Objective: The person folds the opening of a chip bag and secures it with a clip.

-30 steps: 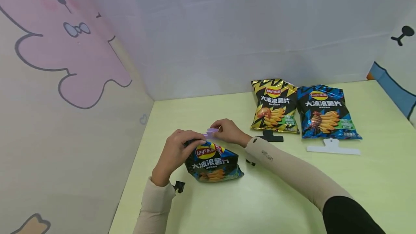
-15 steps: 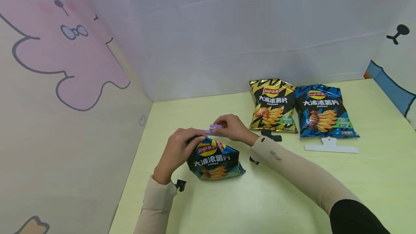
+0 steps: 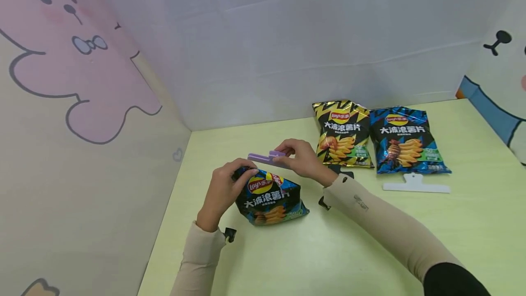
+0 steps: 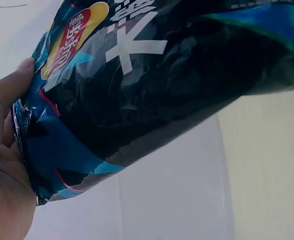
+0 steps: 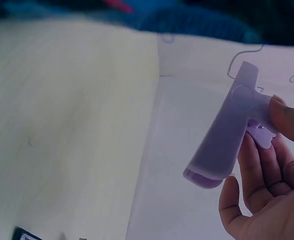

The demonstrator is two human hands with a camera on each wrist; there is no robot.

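Observation:
My left hand (image 3: pixel 223 188) pinches the gathered top edge of a black and blue Lay's chip bag (image 3: pixel 269 200), whose lower end leans down to the right. In the left wrist view, the thumb presses on the bag's (image 4: pixel 137 95) crimped edge. Just behind and above that edge, my right hand (image 3: pixel 302 159) holds a purple bag clip (image 3: pixel 263 157) by its handle tabs. The right wrist view shows the clip (image 5: pixel 227 125) between thumb and fingers, its long bar apart from the bag's blue edge (image 5: pixel 187 20) overhead.
A yellow and black chip bag (image 3: pixel 343 134) and another blue one (image 3: pixel 407 140) lie at the back right of the pale green table (image 3: pixel 328 255). In front of them are a black clip (image 3: pixel 345 173), partly hidden, and a white clip (image 3: pixel 416 186).
My right hand has lifted the purple clip up and away from the bag's top edge, turning its bar into view. The left hand keeps its pinch on the bag, nearly in place.

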